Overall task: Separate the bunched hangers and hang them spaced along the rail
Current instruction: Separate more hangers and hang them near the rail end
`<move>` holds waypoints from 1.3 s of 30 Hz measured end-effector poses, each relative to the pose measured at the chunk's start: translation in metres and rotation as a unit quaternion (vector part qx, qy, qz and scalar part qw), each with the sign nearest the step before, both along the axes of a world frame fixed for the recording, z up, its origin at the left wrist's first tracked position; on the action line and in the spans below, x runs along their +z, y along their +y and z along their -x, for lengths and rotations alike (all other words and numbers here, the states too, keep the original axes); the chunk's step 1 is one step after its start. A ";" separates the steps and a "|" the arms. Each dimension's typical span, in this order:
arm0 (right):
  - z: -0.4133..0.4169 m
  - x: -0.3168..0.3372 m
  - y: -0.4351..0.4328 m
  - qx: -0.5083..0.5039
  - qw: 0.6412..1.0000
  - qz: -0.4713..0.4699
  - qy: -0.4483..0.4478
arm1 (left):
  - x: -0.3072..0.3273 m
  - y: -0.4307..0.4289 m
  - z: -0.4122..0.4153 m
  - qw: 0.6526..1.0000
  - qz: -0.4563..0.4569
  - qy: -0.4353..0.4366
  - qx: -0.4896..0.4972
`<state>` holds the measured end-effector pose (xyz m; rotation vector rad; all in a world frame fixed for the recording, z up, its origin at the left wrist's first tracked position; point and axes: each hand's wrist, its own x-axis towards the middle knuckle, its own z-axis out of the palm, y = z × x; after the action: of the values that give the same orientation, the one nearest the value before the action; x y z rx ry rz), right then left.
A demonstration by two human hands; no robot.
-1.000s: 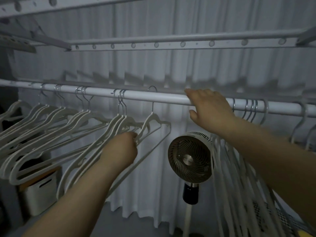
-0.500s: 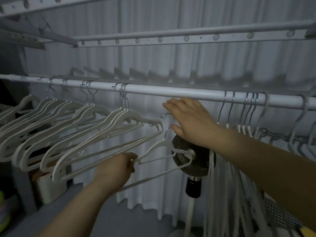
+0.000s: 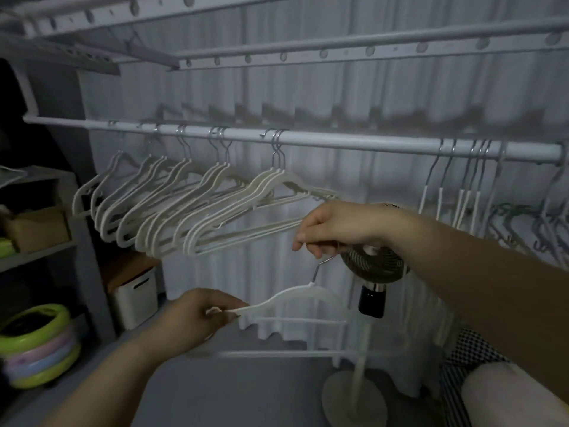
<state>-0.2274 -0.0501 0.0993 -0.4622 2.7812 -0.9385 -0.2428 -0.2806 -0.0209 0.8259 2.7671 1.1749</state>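
One white hanger (image 3: 303, 295) is off the rail, held low in front of me. My left hand (image 3: 197, 322) pinches its left shoulder tip. My right hand (image 3: 335, 228) grips its metal hook from above. The white rail (image 3: 354, 142) runs across the view at mid height. Several white hangers (image 3: 197, 208) hang from it in small groups on the left. A tight bunch of hangers (image 3: 462, 192) hangs near the rail's right end. A bare stretch of rail lies between the two sets.
A standing fan (image 3: 374, 266) is behind my right hand, its base on the floor. White curtains cover the back wall. Shelves with boxes, a white bin (image 3: 135, 298) and stacked coloured rings (image 3: 37, 343) stand at left. More bars run overhead.
The hanger has come down off the rail. My right hand left the rail and took hold of the hook. My left hand moved lower, still holding the shoulder tip.
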 end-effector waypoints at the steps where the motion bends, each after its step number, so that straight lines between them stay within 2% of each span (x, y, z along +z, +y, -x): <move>1: -0.004 -0.004 -0.008 0.000 0.999 0.040 -0.021 | -0.002 -0.008 -0.005 1.000 -0.023 -0.013 0.000; 4: -0.017 -0.016 -0.031 -0.013 0.990 0.128 -0.062 | -0.009 -0.027 -0.022 0.994 -0.094 -0.012 0.057; 8: -0.037 -0.022 -0.051 -0.067 0.956 0.273 -0.082 | -0.016 -0.040 -0.039 0.967 -0.156 0.059 0.191; 10: -0.046 -0.020 -0.060 -0.089 0.933 0.339 -0.076 | -0.012 -0.037 -0.052 0.969 -0.177 0.051 0.168; 14: -0.062 -0.018 -0.082 -0.118 0.890 0.436 -0.060 | 0.005 -0.014 -0.088 0.977 -0.188 -0.095 -0.017; 17: -0.069 -0.018 -0.095 -0.138 0.867 0.477 -0.048 | 0.011 0.001 -0.100 0.968 -0.177 -0.163 -0.066; 21: -0.074 -0.016 -0.101 -0.172 0.832 0.526 -0.024 | -0.002 0.018 -0.098 0.989 -0.102 -0.106 -0.014; 25: -0.073 -0.015 -0.100 -0.180 0.811 0.556 0.002 | -0.014 0.034 -0.097 0.992 -0.082 -0.093 -0.036; 30: -0.067 -0.015 -0.082 -0.164 0.855 0.492 0.014 | -0.011 0.038 -0.077 0.993 -0.087 -0.076 -0.009; 33: -0.057 -0.010 -0.060 -0.189 0.881 0.432 0.030 | 0.002 0.043 -0.062 0.993 -0.083 -0.084 -0.021; 35: -0.044 -0.008 -0.041 -0.232 0.905 0.351 0.068 | 0.011 0.048 -0.053 0.994 -0.083 -0.069 -0.023; 37: -0.029 -0.007 -0.019 -0.265 0.926 0.213 0.162 | 0.019 0.056 -0.039 0.995 -0.084 -0.045 -0.013; 39: -0.015 -0.004 0.005 -0.267 0.925 0.081 0.258 | 0.029 0.064 -0.023 0.996 -0.088 -0.032 -0.003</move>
<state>-0.2121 -0.0450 0.0958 0.0675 3.4171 -1.3238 -0.2199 -0.2167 0.0076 0.7938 2.6377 1.4340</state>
